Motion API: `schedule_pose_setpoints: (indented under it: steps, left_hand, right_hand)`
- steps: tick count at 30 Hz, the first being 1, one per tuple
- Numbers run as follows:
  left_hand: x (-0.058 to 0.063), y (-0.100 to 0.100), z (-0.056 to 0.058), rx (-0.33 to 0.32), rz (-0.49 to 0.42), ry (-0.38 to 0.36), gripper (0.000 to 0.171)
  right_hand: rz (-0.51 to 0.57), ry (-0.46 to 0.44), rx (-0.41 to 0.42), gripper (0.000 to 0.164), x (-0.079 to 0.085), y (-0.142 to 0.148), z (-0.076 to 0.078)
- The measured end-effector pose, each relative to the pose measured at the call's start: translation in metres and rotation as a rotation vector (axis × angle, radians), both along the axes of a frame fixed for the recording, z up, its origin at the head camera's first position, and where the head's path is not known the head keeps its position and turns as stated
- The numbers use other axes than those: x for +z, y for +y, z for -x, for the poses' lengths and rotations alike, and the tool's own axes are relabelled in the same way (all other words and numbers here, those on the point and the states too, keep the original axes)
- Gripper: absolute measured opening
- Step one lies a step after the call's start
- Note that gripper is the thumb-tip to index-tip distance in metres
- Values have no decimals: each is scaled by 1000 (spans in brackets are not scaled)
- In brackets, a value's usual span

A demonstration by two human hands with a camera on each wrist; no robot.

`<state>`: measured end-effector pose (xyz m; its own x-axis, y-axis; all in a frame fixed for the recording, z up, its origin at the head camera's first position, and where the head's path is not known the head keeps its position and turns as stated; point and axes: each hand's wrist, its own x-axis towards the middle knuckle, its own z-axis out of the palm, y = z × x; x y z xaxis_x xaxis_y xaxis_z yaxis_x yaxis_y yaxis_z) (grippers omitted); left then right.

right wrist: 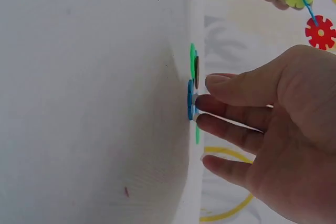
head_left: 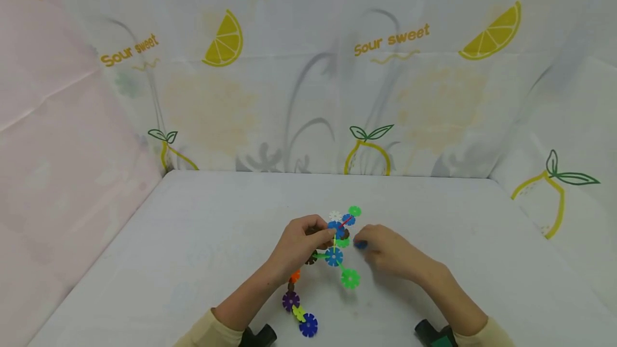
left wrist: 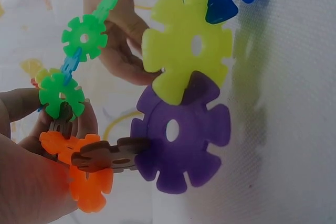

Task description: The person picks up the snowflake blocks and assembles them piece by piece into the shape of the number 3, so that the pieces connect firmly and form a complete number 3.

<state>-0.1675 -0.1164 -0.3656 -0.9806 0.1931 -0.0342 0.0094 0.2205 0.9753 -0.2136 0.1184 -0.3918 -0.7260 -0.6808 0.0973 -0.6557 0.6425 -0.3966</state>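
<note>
My left hand [head_left: 308,235] pinches a linked chain of notched plastic snowflake discs between thumb and fingers. From it, orange, brown, purple [left wrist: 202,142] and yellow [left wrist: 157,30] discs run down to a dark blue disc [head_left: 308,326] at the chain's near end. Another branch has a blue disc [head_left: 330,259] and a bright green disc [head_left: 350,281]. To the right, my right hand [head_left: 392,250] reaches to a loose blue disc [right wrist: 190,100] on the table. Its fingertips are at that disc's edge, with the thumb apart from it. Some chain joints are hidden behind my left hand.
Loose white [head_left: 333,214], green [head_left: 354,211] and brown [right wrist: 197,72] discs lie on the white table [head_left: 217,218] just beyond and between the hands. Dark cylindrical objects [head_left: 264,336] show at the near edge. Lemon-printed cloth [head_left: 299,84] encloses the back and sides.
</note>
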Motion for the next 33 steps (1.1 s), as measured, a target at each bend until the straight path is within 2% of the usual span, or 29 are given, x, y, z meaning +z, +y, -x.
schedule_pose_setpoints:
  steps: [9,20,25,30,33]
  left_hand:
    - [0,0,-1,1,3,1,26]
    - [-1,1,-1,0,39,9,27]
    - [-2,1,-1,-6,39,1,26]
    - [-2,0,-1,-18,34,-3,27]
    - [-2,0,-1,-25,16,-6,28]
  right_hand:
    - [-30,-57,-126,26,2,-3,-1]
    - [-41,-125,-225,27,2,0,-2]
    - [26,-164,-215,24,4,7,4]
    - [140,-223,-166,15,13,15,6]
    - [224,-270,-177,11,20,16,6]
